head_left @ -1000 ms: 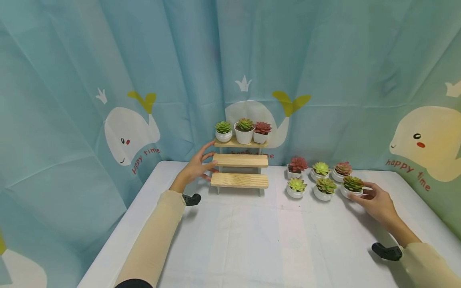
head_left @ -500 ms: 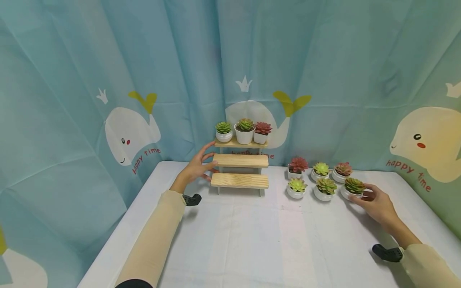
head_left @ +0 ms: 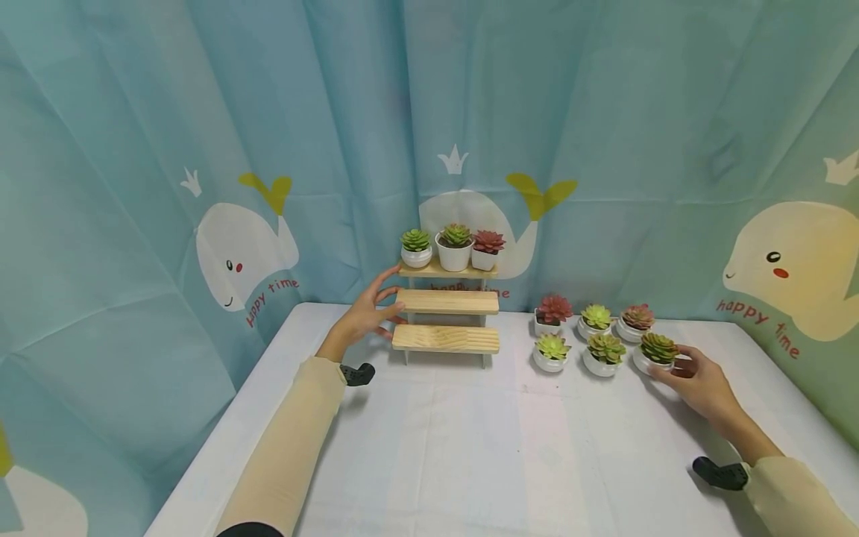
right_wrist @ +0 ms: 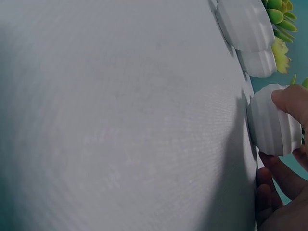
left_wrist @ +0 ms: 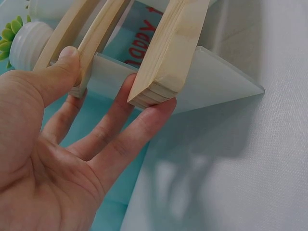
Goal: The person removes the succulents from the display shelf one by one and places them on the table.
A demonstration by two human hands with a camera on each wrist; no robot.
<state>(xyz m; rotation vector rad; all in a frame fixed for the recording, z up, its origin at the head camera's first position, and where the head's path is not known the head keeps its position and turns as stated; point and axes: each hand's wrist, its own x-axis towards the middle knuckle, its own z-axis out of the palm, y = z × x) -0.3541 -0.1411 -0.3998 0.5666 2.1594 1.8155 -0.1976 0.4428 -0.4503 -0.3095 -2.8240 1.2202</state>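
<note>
In the head view my left hand (head_left: 360,316) is at the left end of a three-step wooden display stand (head_left: 446,338). The left wrist view shows the thumb against the middle plank (left_wrist: 96,38), with fingertips (left_wrist: 166,107) at the end and underside of the lowest plank (left_wrist: 168,53). Over on the right, my right hand (head_left: 703,382) grips a small potted succulent (head_left: 658,348), green with reddish tips, by its white ribbed pot (right_wrist: 272,120). The thumb lies on one side of that pot and fingers on the other; the pot sits at the table surface.
On the top step stand a green succulent (head_left: 416,246), a taller potted one (head_left: 455,247) and a red one (head_left: 486,250). Several more potted succulents (head_left: 605,350) form two rows on the white table (head_left: 483,447), left of my right hand. A whale-print curtain (head_left: 624,112) hangs behind.
</note>
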